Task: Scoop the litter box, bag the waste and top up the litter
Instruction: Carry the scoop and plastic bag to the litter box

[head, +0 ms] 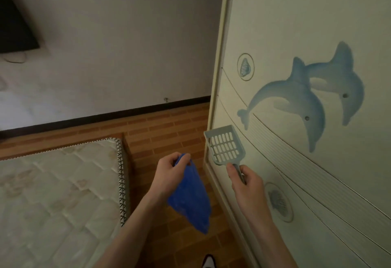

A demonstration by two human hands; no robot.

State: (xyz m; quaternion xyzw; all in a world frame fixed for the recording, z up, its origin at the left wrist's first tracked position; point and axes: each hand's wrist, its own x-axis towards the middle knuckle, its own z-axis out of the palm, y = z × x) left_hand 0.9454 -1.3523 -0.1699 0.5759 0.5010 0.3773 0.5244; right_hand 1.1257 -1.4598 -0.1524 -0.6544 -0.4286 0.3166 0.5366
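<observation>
A person stands between a bare mattress and a dolphin-painted wardrobe, blue bag in one hand, litter scoop in the other.

The left hand [169, 171] pinches the top of the blue plastic bag [190, 195], fingers curled around its gathered mouth, and the bag hangs limp toward 6 o'clock over the brick-pattern floor [165, 128]. The right hand [245, 183] grips the handle of the pale slotted scoop [225, 146], whose head points up toward 11 o'clock, just beside the wardrobe door [317, 24]; whether it touches the door I cannot tell. At 8 o'clock lies the quilted mattress [59, 183], cut off by the frame. A dark screen [14, 26] sits at 10 o'clock, only partly in view. At 6 o'clock a shoe tip [208, 261] shows. The handle is mostly hidden inside the fist.
</observation>
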